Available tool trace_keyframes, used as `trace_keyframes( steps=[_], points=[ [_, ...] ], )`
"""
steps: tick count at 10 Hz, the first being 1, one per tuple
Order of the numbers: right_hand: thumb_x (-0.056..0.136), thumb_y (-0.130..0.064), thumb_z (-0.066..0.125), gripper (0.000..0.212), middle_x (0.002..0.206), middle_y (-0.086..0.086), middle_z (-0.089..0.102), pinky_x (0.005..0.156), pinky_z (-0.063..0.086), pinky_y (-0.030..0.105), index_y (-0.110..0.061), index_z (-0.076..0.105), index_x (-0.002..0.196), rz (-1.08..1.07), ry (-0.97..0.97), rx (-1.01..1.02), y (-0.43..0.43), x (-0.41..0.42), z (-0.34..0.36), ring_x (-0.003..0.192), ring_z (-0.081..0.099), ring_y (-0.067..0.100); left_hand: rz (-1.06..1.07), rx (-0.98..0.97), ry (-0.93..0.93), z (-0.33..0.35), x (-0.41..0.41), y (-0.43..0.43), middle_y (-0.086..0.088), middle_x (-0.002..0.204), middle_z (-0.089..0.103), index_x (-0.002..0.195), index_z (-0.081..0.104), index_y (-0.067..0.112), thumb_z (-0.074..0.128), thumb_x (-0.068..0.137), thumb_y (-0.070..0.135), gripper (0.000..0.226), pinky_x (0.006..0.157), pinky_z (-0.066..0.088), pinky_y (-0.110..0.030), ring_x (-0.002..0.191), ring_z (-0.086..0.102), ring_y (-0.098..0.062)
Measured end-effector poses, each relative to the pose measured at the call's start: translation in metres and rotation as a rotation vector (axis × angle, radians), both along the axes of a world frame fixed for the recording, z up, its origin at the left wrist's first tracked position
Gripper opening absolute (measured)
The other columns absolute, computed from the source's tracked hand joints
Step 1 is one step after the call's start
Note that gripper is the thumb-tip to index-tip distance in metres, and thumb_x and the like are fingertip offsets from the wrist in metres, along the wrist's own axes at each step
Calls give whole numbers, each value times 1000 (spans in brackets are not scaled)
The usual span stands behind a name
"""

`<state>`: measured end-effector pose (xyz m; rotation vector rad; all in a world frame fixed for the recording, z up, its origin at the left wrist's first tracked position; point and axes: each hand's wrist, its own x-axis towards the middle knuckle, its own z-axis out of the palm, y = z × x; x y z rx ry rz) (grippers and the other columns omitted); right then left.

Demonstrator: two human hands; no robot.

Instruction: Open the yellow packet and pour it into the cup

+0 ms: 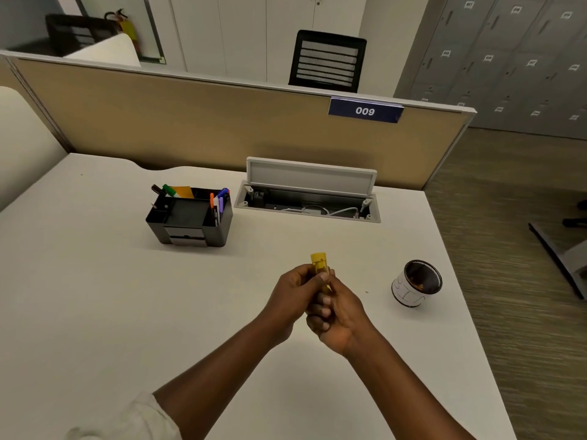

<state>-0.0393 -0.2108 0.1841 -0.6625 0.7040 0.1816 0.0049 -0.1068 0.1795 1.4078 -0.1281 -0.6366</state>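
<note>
Both hands meet above the table (127, 296): the left hand (290, 296) and right hand (336, 312) are closed around the yellow packet (319, 265), a slim, upright stick. To open it, pinch near the top and tear sideways, keeping it upright. Whether it's already torn I cannot tell. The dark-lined cylindrical cup (416, 284) stands well right.

Worktop (95, 281) is seen as smooth matt off-white laminate. Yellow packet (318, 261) looks like slightly glossy plastic film. Cup (413, 285) reads as white paper outside, dark shiny lining inside. Organiser (187, 222) is rendered in black semi-matt plastic. Partition (190, 122) is covered in tan woven cloth, edged in grey metal.
</note>
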Motion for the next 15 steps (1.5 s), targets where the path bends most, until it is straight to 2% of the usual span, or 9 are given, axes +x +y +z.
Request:
trace_keyframes(
  steps=[1, 2, 3, 4, 6, 8, 9, 13, 15],
  points=[
    [98, -56, 51, 46, 53, 1, 47, 35, 30, 20, -13, 69, 101, 70, 29, -38, 10, 8, -10, 38, 41, 11, 46, 50, -41, -7, 6, 10, 4, 76, 74, 108, 75, 21, 65, 96, 28, 17, 67, 55, -18, 71, 69, -9],
    [99, -64, 41, 63, 77, 9, 72, 48, 47, 28, -8, 68, 112, 209, 127, -221, 24, 19, -34, 57, 62, 19, 154, 289, -198, -27, 22, 29, -4, 89, 74, 115, 71, 19, 65, 96, 27, 22, 74, 55, -23, 82, 71, -17],
    [99, -64, 39, 62, 104, 11, 75, 68, 56, 34, -11, 64, 119, 341, 160, -629, 41, 25, -55, 82, 69, 22, 214, 466, -300, -44, 41, 51, 1, 86, 68, 119, 68, 15, 67, 95, 27, 27, 69, 49, -17, 75, 65, -11],
    [97, -61, 46, 62, 145, 7, 55, 102, 48, 35, -18, 48, 142, 658, 26, -1422, 61, 23, -95, 125, 56, 22, 282, 633, -335, -61, 79, 87, 1, 90, 66, 117, 64, 12, 71, 92, 27, 30, 62, 44, -18, 77, 63, -16],
    [94, -60, 50, 84, 171, 14, -1, 124, 18, 43, -20, 15, 160, 1085, -17, -1769, 80, 21, -142, 156, 6, 32, 340, 866, -509, -62, 157, 147, -2, 92, 67, 107, 65, 13, 63, 96, 21, 14, 67, 46, -33, 84, 65, -26],
    [93, -62, 49, 94, 167, 22, -18, 125, 10, 51, -17, 3, 162, 1163, 59, -1816, 97, 24, -150, 156, -8, 40, 202, 1322, -895, -54, 220, 192, -20, 109, 65, 116, 65, 7, 63, 91, 5, 25, 71, 44, -40, 95, 60, -36],
    [93, -63, 48, 95, 167, 22, -21, 126, 7, 51, -17, 0, 162, 1177, 58, -1808, 97, 24, -152, 156, -11, 40, 162, 1431, -926, -54, 237, 201, -19, 114, 62, 119, 64, 8, 61, 91, 3, 28, 77, 44, -39, 103, 57, -35],
    [91, -64, 48, 98, 167, 19, -23, 126, 8, 48, -19, -3, 162, 1202, 36, -1808, 91, 24, -147, 156, -11, 37, 67, 1493, -987, -62, 254, 210, -21, 129, 54, 137, 57, 10, 59, 92, 4, 45, 91, 43, -44, 117, 49, -37],
    [89, -69, 46, 98, 168, 19, -20, 125, 12, 48, -20, -1, 162, 1217, 32, -1832, 89, 24, -146, 157, -6, 37, 188, 1293, -941, -72, 220, 196, -20, 114, 60, 120, 62, 3, 69, 87, 7, 34, 73, 48, -41, 97, 58, -35]
  ],
)
